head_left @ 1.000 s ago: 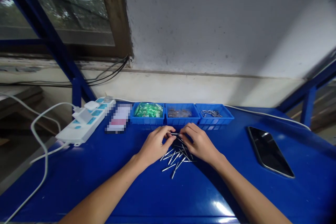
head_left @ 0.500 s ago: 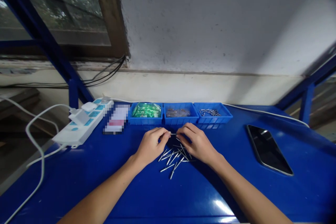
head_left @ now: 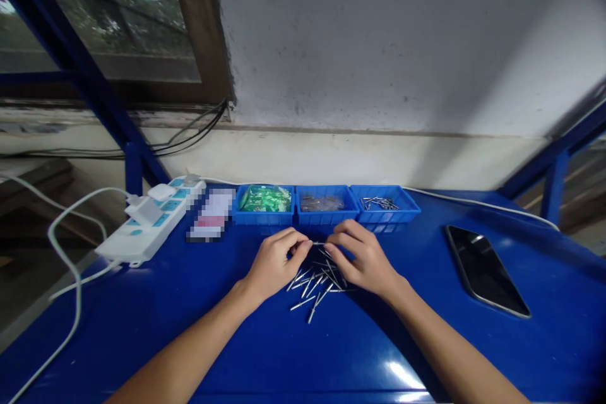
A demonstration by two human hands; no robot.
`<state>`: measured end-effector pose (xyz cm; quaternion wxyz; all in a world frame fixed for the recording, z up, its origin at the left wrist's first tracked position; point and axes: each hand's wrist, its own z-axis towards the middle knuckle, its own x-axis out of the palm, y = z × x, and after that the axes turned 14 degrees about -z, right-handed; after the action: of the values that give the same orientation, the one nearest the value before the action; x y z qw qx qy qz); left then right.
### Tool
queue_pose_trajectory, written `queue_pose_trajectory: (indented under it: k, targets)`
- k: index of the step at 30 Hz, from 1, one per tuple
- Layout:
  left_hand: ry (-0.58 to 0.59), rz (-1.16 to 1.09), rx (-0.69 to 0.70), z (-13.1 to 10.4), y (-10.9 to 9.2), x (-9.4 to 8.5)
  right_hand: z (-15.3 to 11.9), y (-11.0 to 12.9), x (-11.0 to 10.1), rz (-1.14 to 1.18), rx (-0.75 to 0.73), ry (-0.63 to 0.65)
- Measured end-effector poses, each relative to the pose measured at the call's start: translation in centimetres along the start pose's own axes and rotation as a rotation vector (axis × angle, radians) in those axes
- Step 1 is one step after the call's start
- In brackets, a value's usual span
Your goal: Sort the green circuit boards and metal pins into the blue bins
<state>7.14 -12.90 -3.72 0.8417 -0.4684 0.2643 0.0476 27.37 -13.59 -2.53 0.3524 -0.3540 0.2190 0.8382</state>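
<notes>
A thin silver rivet (head_left: 319,243) spans the gap between my hands, lying roughly level above the table. My left hand (head_left: 280,260) is closed in a pinch on its left end. The thumb and fingers of my right hand (head_left: 360,255) come together at its other end. Below and between the hands lies a loose pile of pop rivets (head_left: 316,284), their long thin pins pointing several ways. My right fingers partly cover the pile's right side.
Behind my hands stand three blue bins: one with green packets (head_left: 265,199), one with brownish pieces (head_left: 322,203), one with rivets (head_left: 380,204). A white power strip (head_left: 151,221) and pixelated card (head_left: 211,216) lie left, a phone (head_left: 487,271) right, on the blue table (head_left: 265,353).
My right hand has shifted slightly to the right and its fingers have moved along the rivet. My left hand has stayed nearly in place. The pile looks unchanged.
</notes>
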Motion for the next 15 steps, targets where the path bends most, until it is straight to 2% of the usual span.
queue_pose_trajectory:
  k: [2, 4, 6, 8, 10, 12, 15]
  targets:
    - [0.097, 0.041, -0.02, 0.0, -0.4, -0.3, -0.1, -1.7, -0.8, -0.062, 0.072, -0.164]
    - [0.256, 0.119, -0.013, -0.2, -1.1, -0.7, -0.3, -4.1, -1.6, -0.209, 0.25, -0.319]
    - [0.435, 0.194, -0.003, -0.8, -1.6, -1.1, -0.7, -6.4, -2.2, -0.342, 0.43, -0.31]
    - [0.549, 0.232, -0.014, -1.7, -1.8, -1.1, -1.4, -7.7, -2.5, -0.338, 0.537, -0.22]
    - [0.587, 0.253, -0.021, -2.5, -1.6, -0.8, -2.2, -7.4, -2.5, -0.226, 0.537, -0.113]
    - [0.587, 0.27, -0.005, -2.9, -1.0, -0.1, -3.1, -5.9, -2.3, -0.103, 0.438, 0.028]
    - [0.558, 0.292, 0.02, -2.5, -0.1, 1.4, -4.6, -3.0, -1.6, 0.0, 0.218, 0.338]
